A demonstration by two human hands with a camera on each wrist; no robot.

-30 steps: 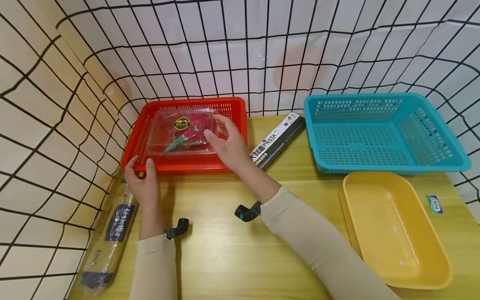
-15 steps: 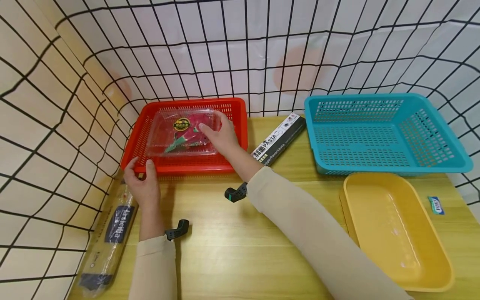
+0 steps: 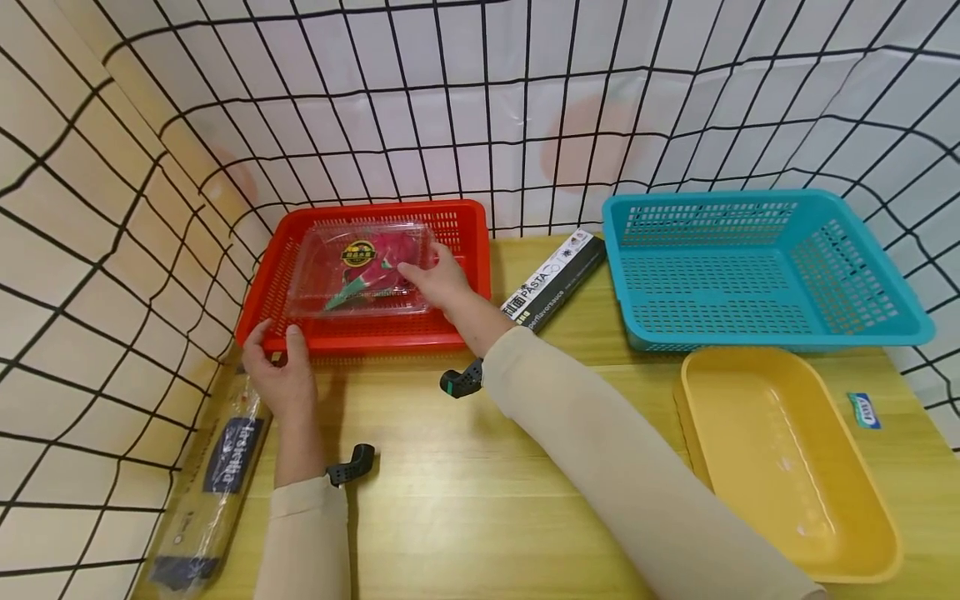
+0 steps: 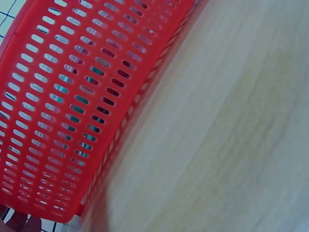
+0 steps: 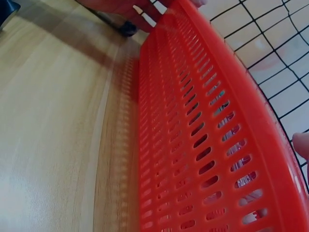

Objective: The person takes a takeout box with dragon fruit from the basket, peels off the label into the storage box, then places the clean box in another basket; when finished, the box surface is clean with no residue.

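Observation:
A clear plastic box point(image 3: 315, 275) with a gold-and-black label lies in the red basket point(image 3: 375, 337); a pink and green item, like a dragon fruit, shows through its lid. My right hand point(image 3: 444, 282) grips the box's right end, thumb over the top and fingers at the far side. At the basket's front left corner my left hand point(image 3: 283, 375) holds the rim between thumb and fingers. In the left wrist view only a bit of that hand's fingers point(image 4: 19, 223) shows by the basket corner. The right wrist view shows the basket's slotted front wall point(image 5: 193, 130) and the left hand beyond.
Right of the basket lies a black-and-white pasta box point(image 3: 555, 279). Farther right stand a teal basket point(image 3: 750, 342) and a yellow tray point(image 3: 780, 467), with a small packet point(image 3: 864, 410) beside it. A long clear package point(image 3: 217, 483) lies at left. Black wire mesh point(image 3: 487, 117) surrounds the table.
My right hand has moved left and come down onto the clear box's right end, thumb now over the lid. The left hand stays at the basket corner. The head view has shifted slightly.

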